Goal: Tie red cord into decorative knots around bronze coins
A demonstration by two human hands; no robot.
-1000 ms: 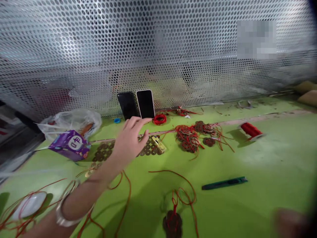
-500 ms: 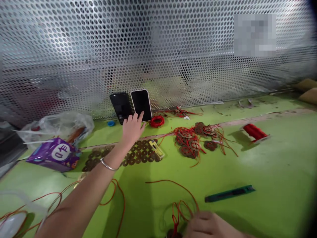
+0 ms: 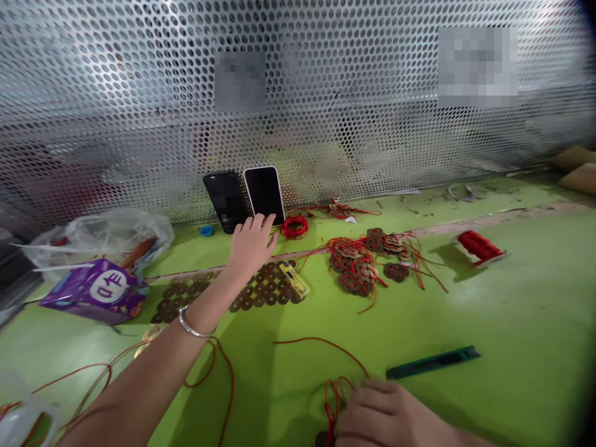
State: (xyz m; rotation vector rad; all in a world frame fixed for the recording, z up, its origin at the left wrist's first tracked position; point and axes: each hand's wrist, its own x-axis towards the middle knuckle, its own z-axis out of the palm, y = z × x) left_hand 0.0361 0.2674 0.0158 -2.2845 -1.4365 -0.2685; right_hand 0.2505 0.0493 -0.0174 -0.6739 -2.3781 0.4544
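Observation:
My left hand, with a silver bangle at the wrist, is stretched forward with its fingers extended. Its fingertips overlap the lower edge of a white-framed phone with a dark screen; I cannot tell whether they touch it. Left of that phone leans a black phone. At the bottom, my right hand is closed on a red cord, whose loops show beside the fingers. Dark coins peek out below the loops, partly hidden by the hand. Flat rows of coins lie beyond my left forearm.
A yellow lighter lies on the coin rows. Knotted coin pieces, a red thread spool and a green cutter lie rightward. Leftward are a purple packet and clear bag. Perforated metal borders the back.
My left fingers have drawn down slightly from the white-framed phone's screen to its lower edge. My right hand has shifted a little left, still closed by the cord.

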